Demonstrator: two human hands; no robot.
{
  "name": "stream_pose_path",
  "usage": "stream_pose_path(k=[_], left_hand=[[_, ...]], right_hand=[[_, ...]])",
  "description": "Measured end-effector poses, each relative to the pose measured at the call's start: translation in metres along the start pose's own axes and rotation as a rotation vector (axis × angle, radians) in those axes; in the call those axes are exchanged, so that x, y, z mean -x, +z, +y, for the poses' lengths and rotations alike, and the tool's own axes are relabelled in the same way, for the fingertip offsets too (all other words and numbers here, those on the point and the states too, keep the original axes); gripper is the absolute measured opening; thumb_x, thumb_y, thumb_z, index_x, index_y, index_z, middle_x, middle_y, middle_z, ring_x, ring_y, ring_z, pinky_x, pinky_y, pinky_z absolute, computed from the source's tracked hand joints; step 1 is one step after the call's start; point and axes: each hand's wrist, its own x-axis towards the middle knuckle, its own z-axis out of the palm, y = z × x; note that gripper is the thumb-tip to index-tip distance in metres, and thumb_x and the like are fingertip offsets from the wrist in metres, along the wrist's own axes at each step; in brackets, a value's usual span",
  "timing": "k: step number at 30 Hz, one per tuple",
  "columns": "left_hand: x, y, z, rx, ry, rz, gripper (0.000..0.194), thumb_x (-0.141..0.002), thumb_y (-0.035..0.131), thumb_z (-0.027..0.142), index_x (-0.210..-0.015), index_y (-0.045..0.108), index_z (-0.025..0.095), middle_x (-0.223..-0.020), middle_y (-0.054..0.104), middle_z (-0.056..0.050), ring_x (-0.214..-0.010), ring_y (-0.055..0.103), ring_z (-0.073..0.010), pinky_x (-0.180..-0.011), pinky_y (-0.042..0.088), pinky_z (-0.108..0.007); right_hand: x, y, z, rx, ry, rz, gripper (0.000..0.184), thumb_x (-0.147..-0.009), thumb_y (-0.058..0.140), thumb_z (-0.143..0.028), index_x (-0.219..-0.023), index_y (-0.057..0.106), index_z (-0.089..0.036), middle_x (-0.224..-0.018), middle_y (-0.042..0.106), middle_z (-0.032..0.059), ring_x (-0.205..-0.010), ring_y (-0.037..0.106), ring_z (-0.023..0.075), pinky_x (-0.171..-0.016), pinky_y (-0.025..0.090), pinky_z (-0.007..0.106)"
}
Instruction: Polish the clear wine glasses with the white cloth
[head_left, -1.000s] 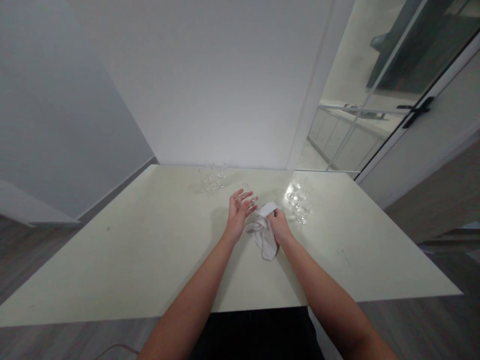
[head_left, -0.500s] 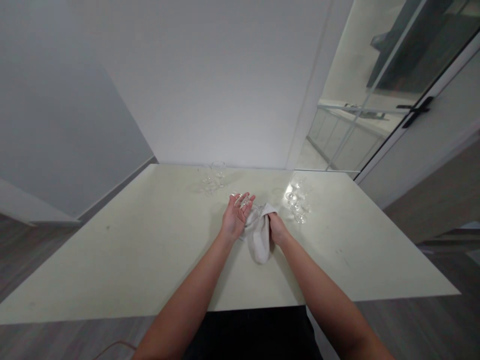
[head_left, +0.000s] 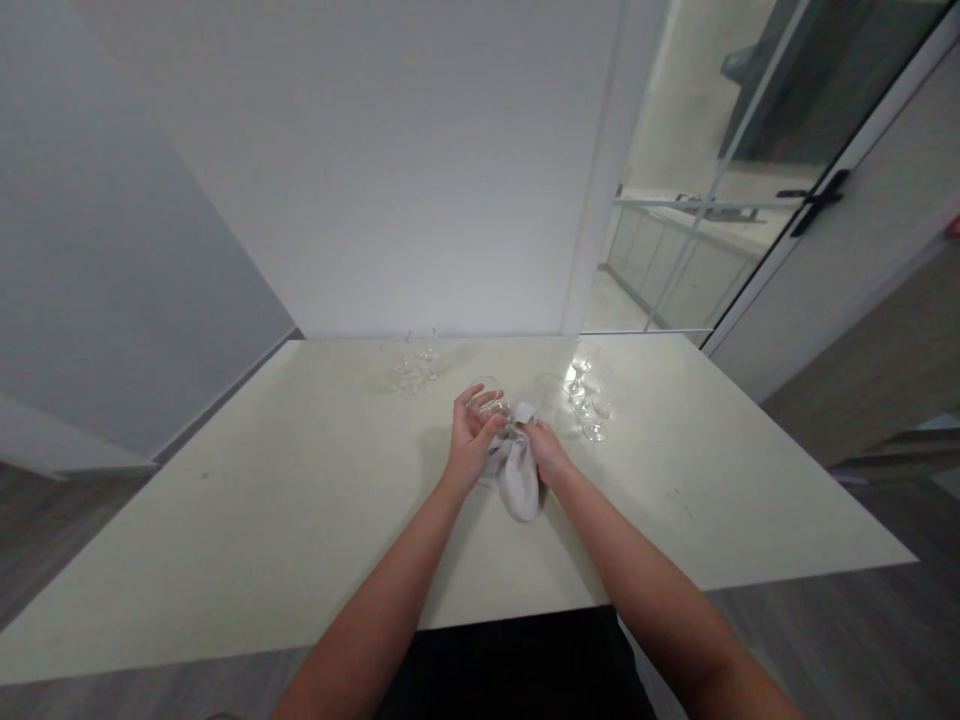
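Note:
My left hand (head_left: 470, 443) cups a clear stemmed glass (head_left: 489, 401) above the middle of the pale table (head_left: 225, 500), fingers curled round its bowl. Close beside it my right hand (head_left: 550, 455) grips a white cloth (head_left: 517, 475), which hangs down between both hands and is pressed against the glass. Part of the glass is hidden by the cloth and fingers.
A small group of clear glasses (head_left: 411, 360) stands at the table's far edge on the left. Several more glasses (head_left: 586, 395) stand to the right of my hands. A white wall rises behind the table, and a glass door (head_left: 750, 180) is at the right.
My right hand has brought the cloth leftward against the glass, and my left hand's fingers have closed round the bowl. The view has shifted slightly.

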Motion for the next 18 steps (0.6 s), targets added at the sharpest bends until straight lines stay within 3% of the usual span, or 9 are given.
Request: stream_pose_path(k=[7,14,18], left_hand=[[0.005,0.000,-0.002,-0.160,-0.055,-0.149,0.062,-0.071,0.078,0.030,-0.123,0.046,0.023,-0.105,0.063,-0.006,-0.097,0.064,-0.0183,-0.087,0.049,-0.033],[0.004,0.005,0.008,-0.058,-0.118,-0.046,0.054,-0.073,0.076,0.034,-0.118,0.050,0.022,-0.088,0.066,-0.001,-0.083,0.064,-0.0147,-0.081,0.047,-0.028],[0.005,0.005,0.012,-0.044,-0.147,-0.044,0.055,-0.071,0.077,0.035,-0.118,0.051,0.022,-0.085,0.067,-0.001,-0.080,0.064,-0.0143,-0.078,0.046,-0.026]], right_hand=[[0.001,-0.002,0.001,0.263,-0.203,0.007,0.026,-0.068,0.060,-0.031,-0.084,0.069,-0.013,-0.075,0.070,0.0039,-0.067,0.058,0.0167,-0.064,0.045,0.026],[0.001,-0.004,-0.001,0.533,-0.333,-0.007,0.022,-0.075,0.055,-0.031,-0.080,0.067,-0.014,-0.075,0.068,0.0029,-0.067,0.055,0.0159,-0.064,0.042,0.025],[0.001,-0.005,0.000,0.586,-0.353,-0.023,0.022,-0.077,0.054,-0.031,-0.083,0.068,-0.015,-0.077,0.068,0.0033,-0.069,0.056,0.0165,-0.065,0.043,0.025]])
